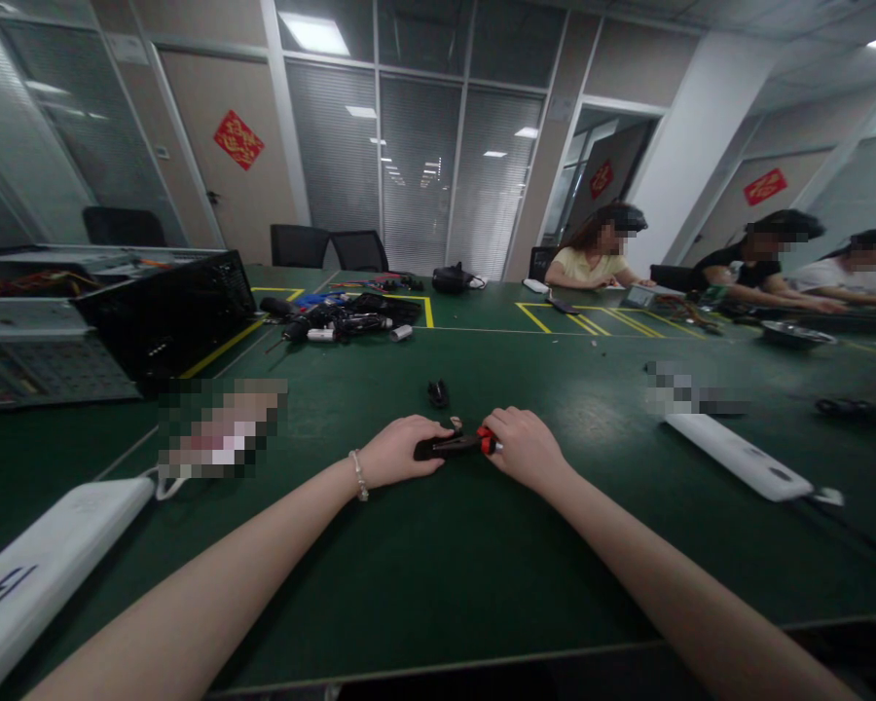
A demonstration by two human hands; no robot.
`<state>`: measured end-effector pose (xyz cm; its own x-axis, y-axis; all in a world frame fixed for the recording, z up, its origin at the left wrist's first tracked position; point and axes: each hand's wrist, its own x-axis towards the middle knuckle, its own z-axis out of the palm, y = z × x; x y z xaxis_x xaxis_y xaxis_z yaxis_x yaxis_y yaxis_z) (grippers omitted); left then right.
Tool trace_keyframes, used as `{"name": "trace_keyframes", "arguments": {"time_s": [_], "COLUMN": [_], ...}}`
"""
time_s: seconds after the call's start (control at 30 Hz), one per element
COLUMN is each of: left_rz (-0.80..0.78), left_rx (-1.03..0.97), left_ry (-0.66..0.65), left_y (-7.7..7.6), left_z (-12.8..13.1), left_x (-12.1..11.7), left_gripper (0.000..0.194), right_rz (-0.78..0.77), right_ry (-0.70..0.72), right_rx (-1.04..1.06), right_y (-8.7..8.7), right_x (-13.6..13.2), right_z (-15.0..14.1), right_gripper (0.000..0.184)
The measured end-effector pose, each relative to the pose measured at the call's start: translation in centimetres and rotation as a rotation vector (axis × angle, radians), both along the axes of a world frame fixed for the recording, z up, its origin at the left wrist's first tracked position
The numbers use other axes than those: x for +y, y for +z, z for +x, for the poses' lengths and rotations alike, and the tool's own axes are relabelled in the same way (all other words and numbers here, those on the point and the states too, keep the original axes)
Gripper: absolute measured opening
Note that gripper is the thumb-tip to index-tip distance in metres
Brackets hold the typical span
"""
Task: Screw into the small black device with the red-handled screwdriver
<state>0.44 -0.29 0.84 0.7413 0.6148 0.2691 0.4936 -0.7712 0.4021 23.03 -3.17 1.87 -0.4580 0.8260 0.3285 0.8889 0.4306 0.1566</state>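
Observation:
Between my hands, just over the green table [438, 565], is a small dark tool with red grips, perhaps pliers [453, 446]. My left hand [403, 452] is closed on its dark end, with the thumb along the near side. At the red end, my right hand [527, 448] has its fingers curled around the grips. A small metallic or tan piece [456, 424] shows by my left fingertips; I cannot make out what it is. Slightly farther off lies a small black bundle, seemingly a coiled cable [438, 394], touched by neither hand.
An opened computer case [167, 316] stands at left. White power banks [51, 574] lie on both sides, the right one [745, 453] trailing a cable. Farther back sits a heap of tools and cables [343, 316]. Several people sit at the far right, including one in yellow [591, 265].

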Motion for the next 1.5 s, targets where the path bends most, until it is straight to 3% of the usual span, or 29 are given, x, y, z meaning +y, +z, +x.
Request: {"name": "trace_keyframes", "arguments": {"time_s": [1.5], "left_rz": [-0.028], "left_rx": [-0.011], "left_ry": [-0.010], "left_y": [0.08], "left_z": [-0.06], "left_x": [-0.01], "left_gripper": [0.045], "right_rz": [-0.021], "right_ry": [-0.017], "right_rx": [-0.005], "right_y": [0.08], "right_x": [-0.02], "right_z": [-0.18], "right_gripper": [0.016]}}
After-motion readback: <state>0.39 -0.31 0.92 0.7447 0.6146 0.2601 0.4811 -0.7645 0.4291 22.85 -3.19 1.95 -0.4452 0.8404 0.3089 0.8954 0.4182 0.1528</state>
